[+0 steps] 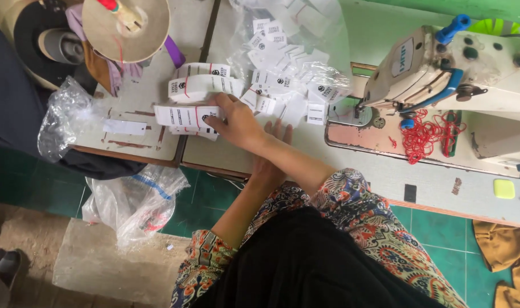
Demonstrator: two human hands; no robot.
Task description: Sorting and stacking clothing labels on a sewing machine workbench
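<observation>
Looked down on a green tiled floor [442,228], with a bare concrete slab [100,262] set into it at the lower left. Faced a long pale work table [385,171], worn and stained, split by a dark seam near its left end. Found an off-white sewing machine [442,63] with blue knobs standing on the right part of that table, well apart from both hands. Noted a clear plastic bag [137,199] slumped on the floor below the table edge, and a second crumpled bag [63,114] hanging off the table's left corner. Saw a tan thread cone [126,23] at the top left, seen from above.

Had crossed the forearms over the table's near edge. Gripped, with the right hand [237,122], the right end of a bundle of white labels [186,116] tied with red thread, fingers curled over it while it lay on the table across the seam. Kept the left hand [277,134] flat on the table just beside, fingers stretched out and released, holding nothing, partly hidden under the right forearm.

Counted a second tied bundle [200,85] just above the first, and a heap of loose labels [283,80] spilling from torn plastic near both hands. Spotted a tangle of red thread [425,137] under the machine's head, and a small yellow square [504,188] at the table's far right.
</observation>
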